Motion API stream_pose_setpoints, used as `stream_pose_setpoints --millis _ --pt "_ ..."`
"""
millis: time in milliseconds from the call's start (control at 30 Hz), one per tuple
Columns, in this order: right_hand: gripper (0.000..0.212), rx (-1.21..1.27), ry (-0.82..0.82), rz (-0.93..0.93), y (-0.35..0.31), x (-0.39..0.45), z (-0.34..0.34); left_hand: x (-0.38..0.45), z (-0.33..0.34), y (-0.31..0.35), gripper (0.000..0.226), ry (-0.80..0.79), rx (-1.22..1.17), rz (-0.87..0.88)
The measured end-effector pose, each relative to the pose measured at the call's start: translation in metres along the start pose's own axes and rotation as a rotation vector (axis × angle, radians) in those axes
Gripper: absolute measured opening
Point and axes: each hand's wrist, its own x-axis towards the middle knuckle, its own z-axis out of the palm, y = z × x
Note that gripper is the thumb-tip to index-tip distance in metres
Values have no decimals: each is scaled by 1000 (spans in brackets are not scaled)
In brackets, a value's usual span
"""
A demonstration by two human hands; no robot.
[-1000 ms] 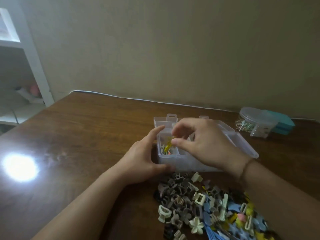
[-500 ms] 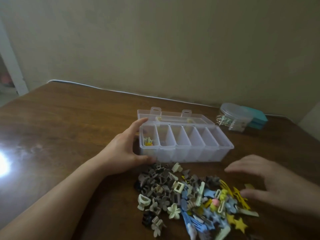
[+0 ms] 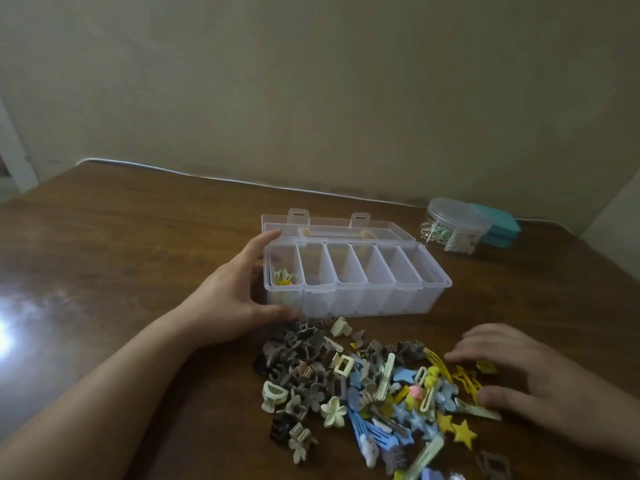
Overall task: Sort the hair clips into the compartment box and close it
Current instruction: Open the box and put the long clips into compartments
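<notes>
Hair clips (image 3: 367, 389) are mostly still heaped on the desk (image 3: 138, 244) right in front of the open compartment box (image 3: 353, 271), only a few yellow ones in its leftmost slot. Left hand (image 3: 235, 296) cups the box's left end, fingers wrapped round it; right hand (image 3: 512, 372) lies on the pile's yellow edge, fingers loosely spread.

Clear compartment box (image 3: 356, 299), brown table (image 3: 138, 237), yellow star clip (image 3: 464, 434)
</notes>
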Motion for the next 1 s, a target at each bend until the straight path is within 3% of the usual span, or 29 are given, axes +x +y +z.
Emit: stream_pose_setpoints --millis 300,467,600,733,900,1000 --pt "44 8 3 -29 -2 6 5 1 0 2 112 -7 12 -4" --pt "58 -30 52 -19 1 -1 6 0 0 2 112 -6 11 -4" --pt "55 -10 106 -43 0 0 7 0 -1 3 112 -7 7 -5" --pt "36 -116 212 -62 -4 7 4 0 -2 5 112 -11 2 -12" --pt "15 19 489 -105 -36 30 -18 -2 -4 4 111 -9 -9 -10" --pt "12 -8 449 -153 -59 47 -26 -1 -3 4 111 -14 -13 -5"
